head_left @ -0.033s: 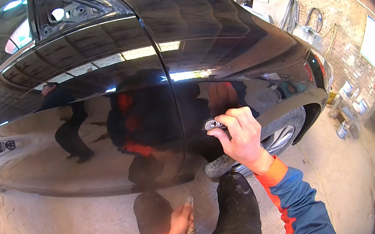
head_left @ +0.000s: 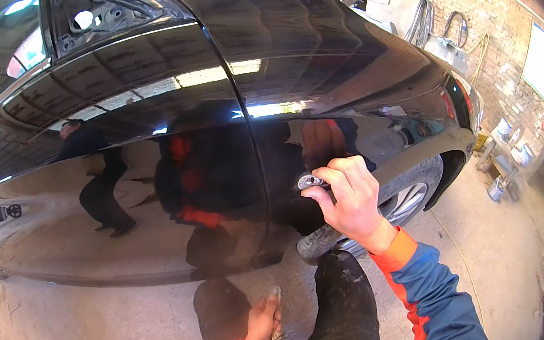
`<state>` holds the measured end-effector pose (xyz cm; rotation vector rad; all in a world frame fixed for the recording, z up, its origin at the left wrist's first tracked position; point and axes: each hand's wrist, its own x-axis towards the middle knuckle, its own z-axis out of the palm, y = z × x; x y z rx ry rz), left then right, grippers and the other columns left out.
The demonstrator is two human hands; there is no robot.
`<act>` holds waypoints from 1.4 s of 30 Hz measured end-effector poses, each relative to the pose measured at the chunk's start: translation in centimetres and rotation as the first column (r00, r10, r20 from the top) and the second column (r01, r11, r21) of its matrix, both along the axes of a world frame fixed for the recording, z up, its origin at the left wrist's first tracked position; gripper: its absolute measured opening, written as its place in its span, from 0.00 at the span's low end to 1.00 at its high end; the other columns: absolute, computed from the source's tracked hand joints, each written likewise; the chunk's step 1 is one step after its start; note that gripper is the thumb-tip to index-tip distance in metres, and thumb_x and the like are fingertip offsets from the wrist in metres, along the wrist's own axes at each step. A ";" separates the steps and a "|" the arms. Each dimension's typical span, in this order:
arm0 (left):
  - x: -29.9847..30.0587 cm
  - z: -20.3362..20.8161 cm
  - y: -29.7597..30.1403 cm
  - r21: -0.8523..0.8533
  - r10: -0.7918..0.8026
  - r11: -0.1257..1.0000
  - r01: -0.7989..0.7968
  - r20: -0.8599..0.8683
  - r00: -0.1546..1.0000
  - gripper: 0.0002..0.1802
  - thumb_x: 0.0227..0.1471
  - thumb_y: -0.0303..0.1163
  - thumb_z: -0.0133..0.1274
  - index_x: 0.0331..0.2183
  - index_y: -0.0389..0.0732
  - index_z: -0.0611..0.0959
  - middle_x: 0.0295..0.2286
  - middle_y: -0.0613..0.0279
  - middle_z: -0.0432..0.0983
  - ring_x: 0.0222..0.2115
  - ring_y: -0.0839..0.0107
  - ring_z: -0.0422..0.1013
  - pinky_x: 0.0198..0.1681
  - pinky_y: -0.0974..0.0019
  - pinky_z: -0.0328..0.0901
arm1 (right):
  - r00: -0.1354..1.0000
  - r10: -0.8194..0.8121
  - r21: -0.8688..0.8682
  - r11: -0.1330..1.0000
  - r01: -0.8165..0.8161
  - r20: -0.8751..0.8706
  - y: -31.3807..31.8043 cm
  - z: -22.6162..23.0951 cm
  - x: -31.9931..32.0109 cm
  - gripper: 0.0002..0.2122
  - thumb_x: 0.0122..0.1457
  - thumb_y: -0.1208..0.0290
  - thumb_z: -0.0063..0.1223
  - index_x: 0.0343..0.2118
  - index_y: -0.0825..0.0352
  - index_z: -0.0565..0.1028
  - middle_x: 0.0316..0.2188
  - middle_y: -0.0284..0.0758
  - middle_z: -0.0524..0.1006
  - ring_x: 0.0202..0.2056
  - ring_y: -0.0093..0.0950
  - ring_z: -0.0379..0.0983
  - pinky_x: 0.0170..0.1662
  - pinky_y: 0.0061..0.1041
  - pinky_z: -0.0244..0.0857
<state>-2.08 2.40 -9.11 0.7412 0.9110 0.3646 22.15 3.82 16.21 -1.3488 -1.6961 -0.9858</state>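
A glossy black car (head_left: pixel 194 180) stands before me, its side filling most of the view. My right hand (head_left: pixel 351 198) is closed, thumb and fingers pinching a small silver metal piece with a round end (head_left: pixel 306 182) at the rear side panel, just ahead of the rear wheel (head_left: pixel 411 196). Whether that piece touches the paint I cannot tell. Low down near my knees, my left hand (head_left: pixel 262 322) is wrapped round a slim object with a pale, rounded tip (head_left: pixel 276 291). My fingers hide most of it, so its kind is unclear.
The door seam (head_left: pixel 249 132) runs down left of my right hand. A low stand (head_left: pixel 502 157) holding several containers is at the far right, with a small can (head_left: pixel 496 188) beside it. Coiled hoses (head_left: pixel 420 22) hang on the back wall. A thin cord (head_left: pixel 456 244) lies on the floor.
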 end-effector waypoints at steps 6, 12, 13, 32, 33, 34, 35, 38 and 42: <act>0.1 -1.4 -0.1 -0.052 0.011 0.999 -0.011 0.006 1.000 0.18 0.69 0.46 0.51 0.35 0.40 0.77 0.19 0.68 0.68 0.12 0.78 0.60 0.14 0.70 0.58 | 0.999 -0.023 0.043 0.999 0.021 0.032 0.2 -0.4 0.0 0.18 0.43 0.71 0.75 0.38 0.64 0.80 0.35 0.35 0.75 0.36 0.39 0.73 0.39 0.35 0.70; 0.1 -1.8 0.1 -0.040 0.011 0.999 -0.011 0.008 1.000 0.18 0.69 0.46 0.51 0.36 0.40 0.77 0.19 0.68 0.69 0.12 0.78 0.61 0.15 0.70 0.58 | 0.998 -0.030 0.076 0.997 0.026 0.052 0.7 -1.0 -0.2 0.19 0.43 0.72 0.75 0.39 0.63 0.80 0.36 0.34 0.75 0.38 0.39 0.72 0.42 0.36 0.69; 0.1 -1.9 0.2 -0.045 0.012 0.999 -0.012 0.010 1.000 0.18 0.69 0.46 0.50 0.36 0.40 0.78 0.19 0.68 0.68 0.12 0.78 0.61 0.15 0.70 0.58 | 0.998 -0.029 0.082 0.996 0.024 0.053 0.8 -1.1 -0.2 0.18 0.43 0.72 0.75 0.39 0.64 0.80 0.36 0.34 0.75 0.38 0.39 0.72 0.42 0.36 0.69; 0.4 -2.4 -0.1 -0.045 -0.020 0.999 0.020 -0.012 1.000 0.18 0.68 0.46 0.52 0.38 0.40 0.79 0.19 0.70 0.68 0.12 0.79 0.59 0.15 0.71 0.57 | 0.989 -0.021 0.092 0.996 0.008 0.144 1.2 -1.0 0.3 0.21 0.43 0.70 0.74 0.43 0.61 0.80 0.38 0.31 0.75 0.39 0.34 0.71 0.42 0.34 0.65; 0.4 -2.4 -0.2 -0.040 -0.029 0.999 0.028 -0.022 0.999 0.18 0.68 0.46 0.52 0.37 0.40 0.79 0.19 0.70 0.68 0.12 0.79 0.59 0.15 0.71 0.57 | 0.989 -0.020 0.094 0.996 0.007 0.144 1.1 -1.1 0.3 0.21 0.43 0.70 0.74 0.42 0.62 0.80 0.38 0.31 0.75 0.39 0.34 0.71 0.42 0.34 0.65; 0.3 -2.4 -0.2 -0.028 -0.039 0.999 0.038 -0.023 0.999 0.18 0.68 0.46 0.52 0.37 0.40 0.79 0.19 0.70 0.68 0.12 0.79 0.60 0.15 0.71 0.57 | 0.991 -0.001 0.071 0.997 -0.009 0.136 1.0 -1.0 0.3 0.20 0.43 0.71 0.74 0.42 0.62 0.81 0.38 0.32 0.75 0.39 0.35 0.71 0.42 0.34 0.66; 0.3 -2.4 -0.3 -0.031 -0.036 0.999 0.035 -0.036 0.999 0.18 0.68 0.46 0.52 0.37 0.40 0.79 0.19 0.70 0.68 0.12 0.79 0.60 0.15 0.71 0.57 | 0.992 0.015 0.051 0.998 -0.022 0.128 0.8 -0.9 0.5 0.20 0.42 0.72 0.74 0.42 0.62 0.81 0.37 0.32 0.75 0.39 0.35 0.71 0.43 0.35 0.67; 0.2 -2.2 -0.3 -0.024 -0.021 1.000 0.019 -0.046 0.999 0.18 0.67 0.46 0.53 0.36 0.40 0.79 0.19 0.70 0.68 0.12 0.79 0.60 0.14 0.71 0.57 | 0.994 0.002 0.030 1.000 -0.005 0.110 -0.2 -0.5 1.1 0.21 0.42 0.71 0.75 0.42 0.62 0.81 0.38 0.32 0.75 0.39 0.36 0.72 0.44 0.36 0.68; 0.2 -2.2 -0.2 -0.042 0.003 0.999 -0.004 -0.007 1.000 0.18 0.67 0.46 0.54 0.34 0.40 0.78 0.19 0.70 0.68 0.13 0.79 0.60 0.14 0.71 0.58 | 0.995 -0.024 0.069 0.997 0.018 0.099 -0.6 -0.4 1.9 0.20 0.43 0.70 0.75 0.42 0.63 0.81 0.37 0.32 0.76 0.40 0.36 0.72 0.44 0.36 0.68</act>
